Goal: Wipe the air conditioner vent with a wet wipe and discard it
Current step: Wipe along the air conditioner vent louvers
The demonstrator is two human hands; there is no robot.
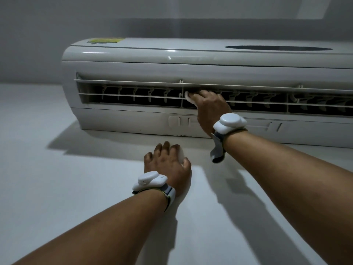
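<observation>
**Wipe worked into the middle of the vent**

Your right hand [210, 106] bunches the wet wipe [188, 97] in curled fingers. The wipe shows at the hand's 10 o'clock, pressed between the slats of the vent [133, 96], likely to reach the dust there. At 7 o'clock from it, your left hand [170, 165] rests on the wall [57, 169], probably bracing you. Its fingers bend over something pale, and I cannot tell whether they hold it.

White wipe [188, 97] against open vent [133, 95]

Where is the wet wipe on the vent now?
Head view, centre: the wet wipe is under the right hand, against the lower louver of the vent.
</observation>
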